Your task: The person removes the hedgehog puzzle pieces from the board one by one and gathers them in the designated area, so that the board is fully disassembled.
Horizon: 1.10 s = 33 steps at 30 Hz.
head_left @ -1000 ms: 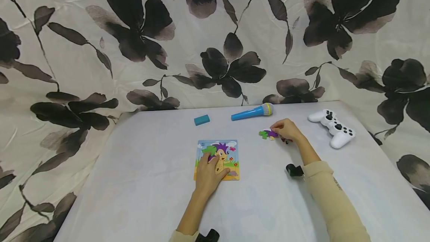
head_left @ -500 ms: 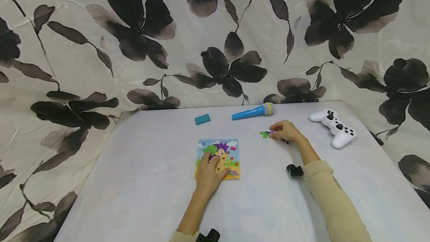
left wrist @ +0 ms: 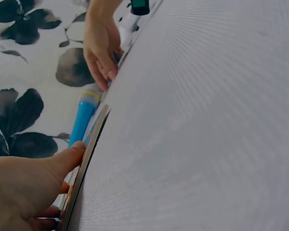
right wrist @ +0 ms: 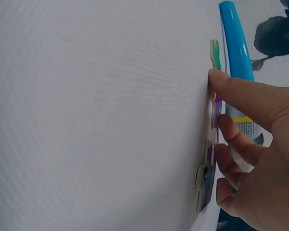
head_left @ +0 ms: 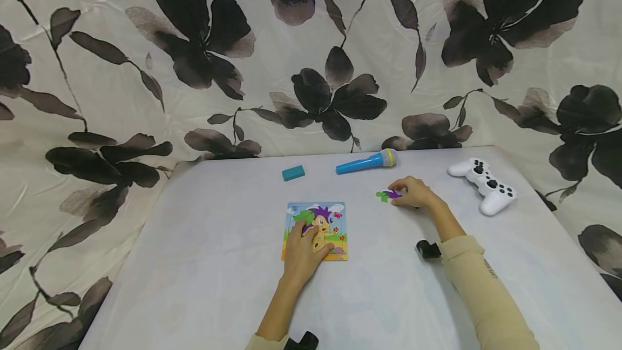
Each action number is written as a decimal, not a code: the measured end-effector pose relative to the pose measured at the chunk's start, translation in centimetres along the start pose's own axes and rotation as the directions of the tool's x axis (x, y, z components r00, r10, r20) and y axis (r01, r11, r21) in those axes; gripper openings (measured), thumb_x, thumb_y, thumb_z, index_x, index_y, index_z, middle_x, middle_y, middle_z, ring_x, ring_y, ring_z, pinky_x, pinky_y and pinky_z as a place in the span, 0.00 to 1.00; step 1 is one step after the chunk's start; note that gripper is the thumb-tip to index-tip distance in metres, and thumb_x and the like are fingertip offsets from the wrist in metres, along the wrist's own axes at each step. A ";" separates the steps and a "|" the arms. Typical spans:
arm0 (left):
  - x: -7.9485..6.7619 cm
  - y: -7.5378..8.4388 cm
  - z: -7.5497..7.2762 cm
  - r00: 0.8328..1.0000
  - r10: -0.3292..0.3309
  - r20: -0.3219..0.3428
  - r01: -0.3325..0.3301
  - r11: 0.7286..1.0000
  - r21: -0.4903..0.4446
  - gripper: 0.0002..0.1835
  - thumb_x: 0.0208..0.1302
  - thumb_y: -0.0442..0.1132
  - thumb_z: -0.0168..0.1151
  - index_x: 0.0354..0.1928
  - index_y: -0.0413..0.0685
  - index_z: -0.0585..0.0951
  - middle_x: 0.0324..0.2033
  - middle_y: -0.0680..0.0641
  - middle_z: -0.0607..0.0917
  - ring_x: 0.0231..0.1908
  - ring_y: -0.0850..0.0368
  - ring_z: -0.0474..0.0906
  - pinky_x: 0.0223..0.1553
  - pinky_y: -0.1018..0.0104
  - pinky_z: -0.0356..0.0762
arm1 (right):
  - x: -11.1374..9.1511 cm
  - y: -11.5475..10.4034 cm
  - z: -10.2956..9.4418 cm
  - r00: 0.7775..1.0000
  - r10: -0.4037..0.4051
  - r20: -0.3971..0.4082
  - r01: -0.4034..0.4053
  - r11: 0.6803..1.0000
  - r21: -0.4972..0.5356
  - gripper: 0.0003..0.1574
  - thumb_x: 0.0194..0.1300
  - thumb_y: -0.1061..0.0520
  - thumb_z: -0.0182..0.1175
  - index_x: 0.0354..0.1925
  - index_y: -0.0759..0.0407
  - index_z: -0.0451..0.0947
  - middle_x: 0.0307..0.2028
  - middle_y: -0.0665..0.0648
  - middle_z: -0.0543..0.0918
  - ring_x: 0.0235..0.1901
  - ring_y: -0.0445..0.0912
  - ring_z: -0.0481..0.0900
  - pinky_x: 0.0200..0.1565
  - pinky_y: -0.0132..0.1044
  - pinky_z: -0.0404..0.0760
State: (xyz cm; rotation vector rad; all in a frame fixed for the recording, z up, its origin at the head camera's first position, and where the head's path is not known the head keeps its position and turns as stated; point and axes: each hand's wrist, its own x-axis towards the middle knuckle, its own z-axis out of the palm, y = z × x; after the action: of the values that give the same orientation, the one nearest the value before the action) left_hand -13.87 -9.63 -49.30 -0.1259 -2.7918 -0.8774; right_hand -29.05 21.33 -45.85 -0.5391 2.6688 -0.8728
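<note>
Left hand (head_left: 301, 250) lies relaxed over the puzzle board (head_left: 340, 231), its fingers resting on the picture and its thumb reaching toward the board's right side; it covers part of a purple-haired cartoon figure. Right hand (head_left: 415, 192) is to the right of the board and farther from the person, thumb and forefinger pinching a green-and-purple puzzle piece (head_left: 392, 194) by its edges; whether that piece is off the table (head_left: 218, 285) I cannot tell. More loose pieces (right wrist: 206, 178) lie beneath the curled fingers of that same hand.

Straight beyond the board sits a small blue block (head_left: 293, 173). Beyond the board and a little to its right lies a blue microphone (head_left: 362, 163) with a yellow ring. Well to the right of the board is a white game controller (head_left: 482, 185). Behind the board, past the table, hangs a flowered cloth (head_left: 335, 96).
</note>
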 end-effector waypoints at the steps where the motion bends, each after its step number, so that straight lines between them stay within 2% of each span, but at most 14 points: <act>1: 0.0 0.0 0.0 1.000 0.001 -0.001 -0.001 1.000 -0.001 0.29 0.51 0.52 0.70 0.51 0.39 0.81 0.59 0.34 0.70 0.61 0.36 0.64 0.61 0.44 0.63 | 0.0 0.1 0.0 1.000 -0.007 0.003 0.007 1.000 0.002 0.29 0.54 0.45 0.69 0.50 0.59 0.79 0.45 0.64 0.79 0.44 0.59 0.72 0.44 0.61 0.71; 4: 0.0 0.0 0.0 1.000 0.002 -0.001 -0.002 1.000 0.000 0.29 0.51 0.52 0.70 0.50 0.39 0.81 0.59 0.34 0.70 0.62 0.36 0.64 0.61 0.44 0.63 | 0.1 0.2 0.2 1.000 -0.005 0.000 0.005 1.000 0.011 0.27 0.55 0.50 0.68 0.51 0.62 0.78 0.45 0.65 0.78 0.44 0.58 0.72 0.44 0.59 0.71; 9: 0.0 0.0 -0.1 1.000 0.000 0.000 0.000 1.000 -0.004 0.29 0.51 0.52 0.70 0.51 0.39 0.81 0.59 0.34 0.70 0.62 0.36 0.64 0.61 0.44 0.63 | 0.1 -0.7 0.6 0.998 0.060 -0.006 -0.060 0.998 -0.007 0.26 0.55 0.57 0.65 0.52 0.64 0.77 0.47 0.64 0.77 0.47 0.60 0.70 0.50 0.64 0.65; 18: 0.0 -0.1 0.0 1.000 0.019 -0.012 -0.019 1.000 -0.011 0.29 0.51 0.52 0.70 0.50 0.38 0.81 0.59 0.34 0.70 0.61 0.36 0.65 0.61 0.45 0.63 | 0.4 -0.8 0.5 0.999 0.049 0.000 -0.048 0.998 -0.041 0.27 0.51 0.57 0.66 0.51 0.63 0.78 0.48 0.65 0.79 0.47 0.60 0.71 0.49 0.65 0.64; 27: 0.0 -0.1 0.0 1.000 0.006 -0.001 -0.006 1.000 -0.016 0.30 0.52 0.53 0.70 0.51 0.39 0.80 0.59 0.34 0.70 0.61 0.36 0.64 0.62 0.44 0.63 | 0.1 -0.6 0.2 0.999 0.051 0.012 -0.050 0.998 -0.044 0.27 0.52 0.57 0.65 0.52 0.64 0.77 0.50 0.65 0.79 0.46 0.58 0.71 0.48 0.64 0.64; 33: 0.0 -0.1 0.1 1.000 0.009 -0.002 -0.009 1.000 -0.016 0.30 0.52 0.52 0.70 0.51 0.39 0.80 0.59 0.34 0.70 0.61 0.36 0.64 0.62 0.44 0.63 | -0.9 0.0 0.1 0.998 0.048 -0.039 -0.047 0.999 0.023 0.31 0.55 0.55 0.66 0.56 0.66 0.74 0.55 0.68 0.75 0.55 0.66 0.68 0.54 0.68 0.61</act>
State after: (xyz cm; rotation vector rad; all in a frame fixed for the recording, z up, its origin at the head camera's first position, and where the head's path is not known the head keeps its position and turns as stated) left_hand -13.90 -9.66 -49.39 -0.1394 -2.7805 -0.8975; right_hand -28.22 21.63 -45.79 -0.4563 2.6926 -0.9069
